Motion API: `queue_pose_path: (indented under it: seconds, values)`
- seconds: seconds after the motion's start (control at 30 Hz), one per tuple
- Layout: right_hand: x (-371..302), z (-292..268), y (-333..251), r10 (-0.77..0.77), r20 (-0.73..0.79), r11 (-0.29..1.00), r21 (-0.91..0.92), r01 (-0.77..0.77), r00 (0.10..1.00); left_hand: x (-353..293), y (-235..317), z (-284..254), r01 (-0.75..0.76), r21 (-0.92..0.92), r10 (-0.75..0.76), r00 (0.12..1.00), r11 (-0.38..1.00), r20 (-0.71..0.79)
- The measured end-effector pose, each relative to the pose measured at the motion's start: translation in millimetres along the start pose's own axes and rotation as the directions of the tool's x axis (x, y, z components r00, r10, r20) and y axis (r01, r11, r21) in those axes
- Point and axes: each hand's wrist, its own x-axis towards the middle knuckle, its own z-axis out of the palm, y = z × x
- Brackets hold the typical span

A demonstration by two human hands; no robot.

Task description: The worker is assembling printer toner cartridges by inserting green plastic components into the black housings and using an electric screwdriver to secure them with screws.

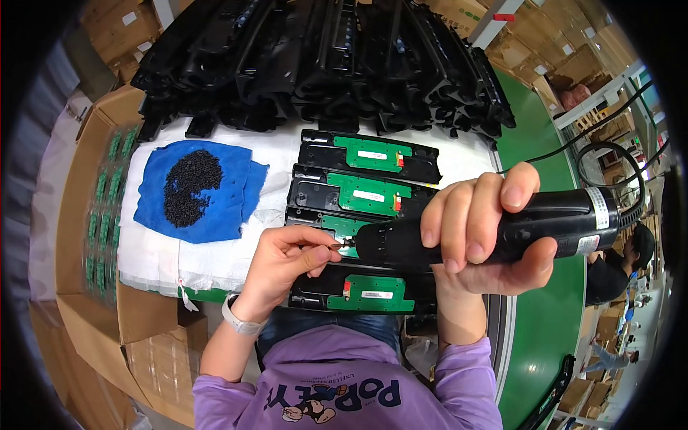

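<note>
My right hand is wrapped round a black electric screwdriver, held nearly level with its bit to the left. At the bit's tip, my left hand pinches what looks like a small screw between thumb and forefinger, mostly hidden by the fingers. Below the tool lie black plastic panels in a column, each bearing a green circuit board: a top board, a second board, a third board partly covered by the screwdriver, and the nearest board. A heap of small black screws rests on a blue cloth.
Many black plastic panels are stacked along the far side. At left, a cardboard box contains trays of green circuit boards. A green surface runs along the right, and a cable trails from the screwdriver. People are in the background at right.
</note>
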Motion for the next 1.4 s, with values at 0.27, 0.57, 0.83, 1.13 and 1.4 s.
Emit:
queue_pose_path:
  seconds: [0.27,0.57,0.83,1.13,1.4]
  values:
    - [-3.2,5.1,0.4,0.025,-0.01,0.998,-0.052,-0.026,1.0,-1.0,2.3,3.9,0.01,0.126,-0.007,1.0,0.992,-0.022]
    - [-6.1,11.0,0.6,0.182,-0.047,0.974,-0.128,-0.186,0.982,-2.7,5.5,11.5,0.03,0.397,-0.012,0.999,0.917,-0.048]
    - [-12.9,3.1,12.9,0.101,-0.125,0.995,0.017,-0.1,0.987,-4.7,7.4,13.9,0.085,0.417,-0.044,0.993,0.905,-0.108]
    - [-21.8,-9.9,-0.5,0.205,-0.108,0.974,-0.072,-0.213,0.973,0.4,1.1,6.7,0.002,0.72,0.197,0.961,0.694,-0.194]
    - [-41.8,-21.7,16.6,0.25,-0.237,0.905,-0.286,-0.314,0.939,12.0,-0.3,7.9,-0.089,0.739,0.295,0.943,0.668,-0.153]
